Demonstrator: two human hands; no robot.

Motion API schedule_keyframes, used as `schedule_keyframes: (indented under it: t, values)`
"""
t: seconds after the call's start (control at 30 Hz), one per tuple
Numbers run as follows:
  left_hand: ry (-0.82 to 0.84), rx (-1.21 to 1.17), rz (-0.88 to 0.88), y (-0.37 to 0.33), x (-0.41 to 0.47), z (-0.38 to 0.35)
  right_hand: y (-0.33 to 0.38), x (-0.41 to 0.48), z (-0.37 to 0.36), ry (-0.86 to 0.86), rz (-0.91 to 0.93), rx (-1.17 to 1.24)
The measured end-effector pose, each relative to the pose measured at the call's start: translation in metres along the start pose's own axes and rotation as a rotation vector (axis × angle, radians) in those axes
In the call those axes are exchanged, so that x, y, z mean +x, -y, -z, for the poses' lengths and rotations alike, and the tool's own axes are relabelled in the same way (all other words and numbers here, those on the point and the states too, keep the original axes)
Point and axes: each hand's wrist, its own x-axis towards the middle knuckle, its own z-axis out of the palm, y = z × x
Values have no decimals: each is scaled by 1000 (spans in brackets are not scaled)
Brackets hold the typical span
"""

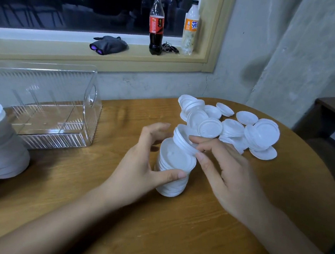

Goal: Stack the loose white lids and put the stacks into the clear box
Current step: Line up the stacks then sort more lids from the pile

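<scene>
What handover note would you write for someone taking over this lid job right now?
Left hand grips the upright stack on the table. Right hand pinches tilted lids onto its top.
Clear box holds no lids; another stack stands beside it.
To do: seat these lids, stack the loose pile, box every stack.

body notes, head view

left hand (139, 164) and right hand (225, 175): both bare. nails short, rounded, natural finish. wrists bare. left forearm (65, 219) and right forearm (293, 247) bare right up to the frame edge. only hands, wrists and forearms are in frame.
</scene>
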Motion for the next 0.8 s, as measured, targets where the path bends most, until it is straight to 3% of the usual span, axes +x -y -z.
schedule_keyframes:
  t: [0.33, 0.8]
  values:
    - [44, 43, 36, -2, -2, -5, 5, -2, -2, 105, 195, -197]
    - [171, -49, 146, 14, -12, -1, 8, -7, -12, 268, 254, -282]
